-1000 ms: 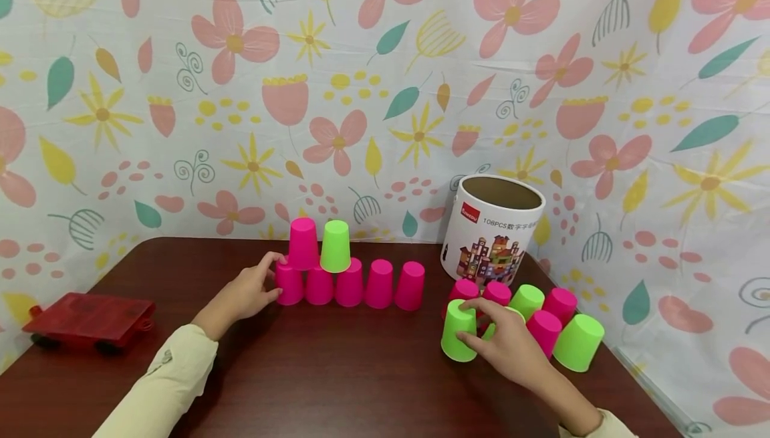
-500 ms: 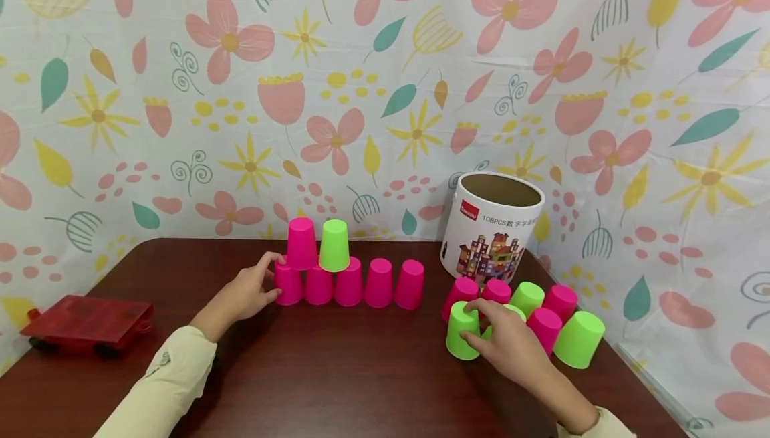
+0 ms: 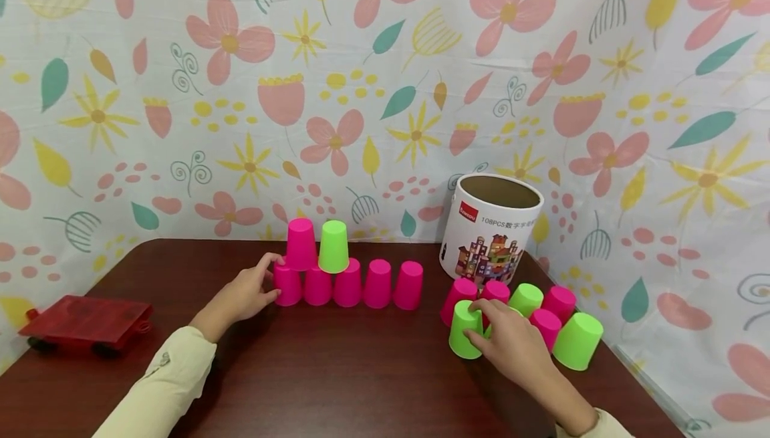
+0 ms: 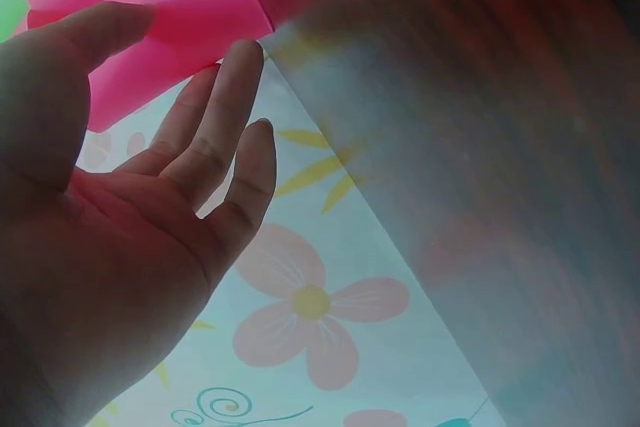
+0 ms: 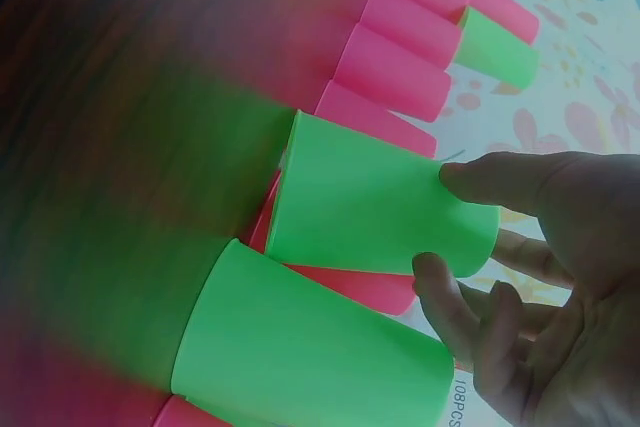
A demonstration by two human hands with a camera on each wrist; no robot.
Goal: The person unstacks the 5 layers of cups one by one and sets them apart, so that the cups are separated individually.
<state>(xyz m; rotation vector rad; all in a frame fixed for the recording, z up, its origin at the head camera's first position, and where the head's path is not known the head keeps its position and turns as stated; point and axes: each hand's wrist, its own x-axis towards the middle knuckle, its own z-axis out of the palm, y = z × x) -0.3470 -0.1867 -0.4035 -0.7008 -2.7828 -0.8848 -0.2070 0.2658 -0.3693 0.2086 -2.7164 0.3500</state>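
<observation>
Green cup (image 3: 465, 332) has shifted slightly right, grasped mouth-down by my right hand (image 3: 511, 341); the pink row (image 3: 347, 285) lies well leftward, its far end at my loosely spread left hand (image 3: 243, 292).

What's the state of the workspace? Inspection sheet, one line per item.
Surface: dark brown tabletop.
Job's things: row of five pink cups, upside down, with an upper pink cup and upper green cup on top; loose pink and green cups clustered right.
Clutter: red toy cart left; white bucket behind the cluster.
Left hand: at the row's left-end cup; contact unclear.
Right hand: pinches a green cup.
Cables: nothing seen.
Surroundings: floral backdrop.
</observation>
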